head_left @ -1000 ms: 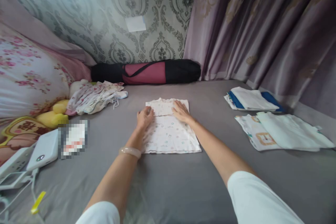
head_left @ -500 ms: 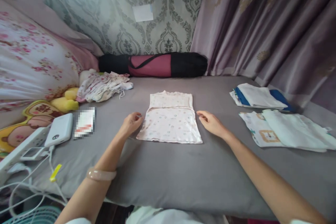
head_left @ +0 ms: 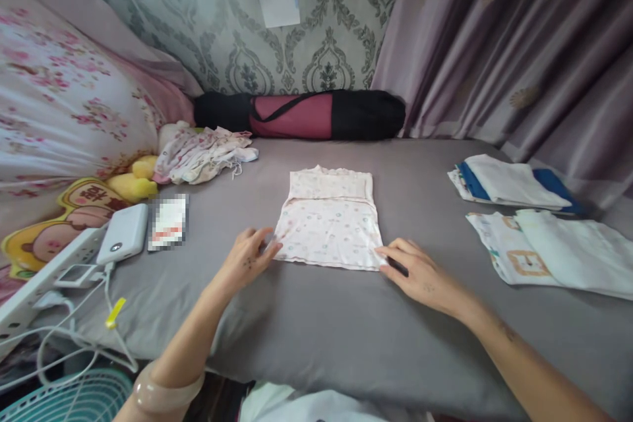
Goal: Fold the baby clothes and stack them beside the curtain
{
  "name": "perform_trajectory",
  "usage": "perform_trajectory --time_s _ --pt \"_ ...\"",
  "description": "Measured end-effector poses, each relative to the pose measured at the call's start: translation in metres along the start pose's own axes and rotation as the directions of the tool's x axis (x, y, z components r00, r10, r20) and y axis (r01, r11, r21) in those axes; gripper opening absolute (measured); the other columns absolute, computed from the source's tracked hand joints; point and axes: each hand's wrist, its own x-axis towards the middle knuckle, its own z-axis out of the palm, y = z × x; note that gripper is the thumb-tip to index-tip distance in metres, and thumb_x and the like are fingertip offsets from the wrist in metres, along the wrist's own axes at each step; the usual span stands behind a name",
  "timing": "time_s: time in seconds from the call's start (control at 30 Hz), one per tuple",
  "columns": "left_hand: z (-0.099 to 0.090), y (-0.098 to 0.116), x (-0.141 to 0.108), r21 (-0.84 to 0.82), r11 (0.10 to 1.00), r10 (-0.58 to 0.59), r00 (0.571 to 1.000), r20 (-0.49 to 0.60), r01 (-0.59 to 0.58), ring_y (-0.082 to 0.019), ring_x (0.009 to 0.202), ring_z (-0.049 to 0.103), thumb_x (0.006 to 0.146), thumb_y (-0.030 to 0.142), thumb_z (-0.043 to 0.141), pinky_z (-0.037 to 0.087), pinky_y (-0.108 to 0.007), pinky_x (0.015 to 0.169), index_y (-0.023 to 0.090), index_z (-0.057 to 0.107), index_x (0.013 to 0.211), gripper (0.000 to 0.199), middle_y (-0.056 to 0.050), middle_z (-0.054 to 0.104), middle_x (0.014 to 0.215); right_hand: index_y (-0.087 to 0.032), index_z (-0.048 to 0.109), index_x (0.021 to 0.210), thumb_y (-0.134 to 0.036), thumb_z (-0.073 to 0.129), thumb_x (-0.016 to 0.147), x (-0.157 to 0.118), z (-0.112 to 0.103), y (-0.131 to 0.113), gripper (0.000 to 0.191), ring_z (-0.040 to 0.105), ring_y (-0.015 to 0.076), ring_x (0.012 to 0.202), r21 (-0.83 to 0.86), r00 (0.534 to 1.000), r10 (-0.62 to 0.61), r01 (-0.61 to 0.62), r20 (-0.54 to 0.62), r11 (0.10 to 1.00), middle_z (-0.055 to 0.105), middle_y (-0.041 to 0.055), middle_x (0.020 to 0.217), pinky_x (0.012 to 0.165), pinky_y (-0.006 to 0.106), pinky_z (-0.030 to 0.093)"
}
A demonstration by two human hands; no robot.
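Observation:
A small white baby shirt (head_left: 329,227) with a faint pastel print lies flat on the grey bed sheet (head_left: 321,323). Across its upper part runs a folded-over band, and its wider hem faces me. My left hand (head_left: 250,257) is at the shirt's lower left corner, thumb and fingers apart, the fingertips at the fabric's edge. At the lower right corner is my right hand (head_left: 415,273), its index fingertip and thumb touching the cloth with a gap between them. Both hands are open.
To the right lie two stacks of folded cloths, a white-and-blue one (head_left: 519,181) and a printed one (head_left: 568,250). A crumpled garment pile (head_left: 205,155), a power bank (head_left: 122,234) and a power strip with cables (head_left: 74,257) are left. A long black-and-maroon bag (head_left: 297,115) lies against the wall.
Both hands have moved from the shirt's sides down to its lower corners. My fingers have spread and now reach the hem. The view has shifted slightly; the shirt keeps its shape.

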Motion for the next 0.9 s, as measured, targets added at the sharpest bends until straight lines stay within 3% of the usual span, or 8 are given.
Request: perform_trajectory --time_s 0.07,0.2,0.3,0.37,0.53,0.73,0.9 --pt "0.009 0.007 0.017 0.075 0.989 0.137 0.985 -0.101 -0.129 -0.026 0.098 0.061 0.095 0.043 0.041 0.049 -0.043 0.089 0.014 0.060 0.118 0.041 -0.015 0.064 0.107 -0.023 0.061 0.122 -0.035 0.037 0.100 0.020 0.003 -0.003 0.035 0.057 0.0250 0.110 -0.071 0.997 -0.042 0.038 -0.060 0.997 0.062 0.0101 0.116 0.096 0.043 0.047" --pt "0.041 0.037 0.064 0.069 0.908 0.415 0.910 -0.007 -0.413 -0.028 0.135 0.043 0.098 0.027 0.035 0.037 -0.047 0.109 0.014 0.049 0.133 0.040 -0.019 0.050 0.141 -0.014 0.050 0.138 -0.030 0.032 0.101 0.085 0.021 -0.007 0.045 0.032 0.0269 0.142 -0.178 0.975 -0.210 0.194 -0.075 0.965 0.042 0.0146 0.149 0.117 0.046 0.027" --pt "0.061 0.050 0.085 0.146 0.889 0.412 0.897 0.158 -0.434 -0.030 0.146 0.026 0.099 0.036 0.035 0.023 -0.050 0.118 0.010 0.041 0.142 0.050 -0.019 0.038 0.152 -0.013 0.040 0.147 -0.033 0.029 0.101 0.120 0.035 -0.002 0.051 0.019 0.0248 0.148 -0.194 0.973 -0.229 0.227 0.013 0.954 0.029 0.0127 0.158 0.121 0.045 0.019" --pt "0.065 0.048 0.088 0.175 0.887 0.383 0.893 0.237 -0.427 -0.029 0.148 0.020 0.100 0.043 0.029 0.019 -0.049 0.119 0.011 0.036 0.147 0.057 -0.017 0.032 0.156 -0.013 0.034 0.151 -0.036 0.029 0.101 0.127 0.041 0.004 0.055 0.016 0.0239 0.148 -0.182 0.973 -0.218 0.229 0.080 0.956 0.023 0.0120 0.160 0.121 0.046 0.016" --pt "0.056 0.028 0.074 0.181 0.882 0.364 0.874 0.321 -0.434 -0.024 0.150 0.013 0.100 0.053 0.021 0.012 -0.044 0.121 0.016 0.027 0.153 0.065 -0.011 0.021 0.161 -0.018 0.027 0.154 -0.041 0.030 0.100 0.107 0.040 0.012 0.059 0.011 0.0223 0.149 -0.149 0.951 -0.255 0.281 0.173 0.948 0.016 0.0090 0.161 0.122 0.047 0.009" --pt "0.038 0.019 0.060 0.125 0.877 0.387 0.835 0.391 -0.465 -0.024 0.150 0.010 0.099 0.058 0.022 0.010 -0.044 0.121 0.022 0.021 0.155 0.066 -0.009 0.015 0.162 -0.023 0.026 0.154 -0.044 0.028 0.102 0.075 0.030 0.002 0.056 0.007 0.0220 0.149 -0.051 0.898 -0.328 0.357 0.294 0.933 0.012 0.0063 0.162 0.121 0.050 0.004" --pt "0.024 0.011 0.042 0.072 0.875 0.413 0.816 0.404 -0.478 -0.024 0.150 0.009 0.100 0.054 0.026 0.010 -0.045 0.121 0.027 0.023 0.154 0.060 -0.007 0.014 0.162 -0.027 0.029 0.153 -0.038 0.033 0.102 0.043 0.024 -0.007 0.052 0.012 0.0218 0.149 0.011 0.885 -0.383 0.394 0.264 0.919 0.019 0.0037 0.161 0.121 0.051 0.007"
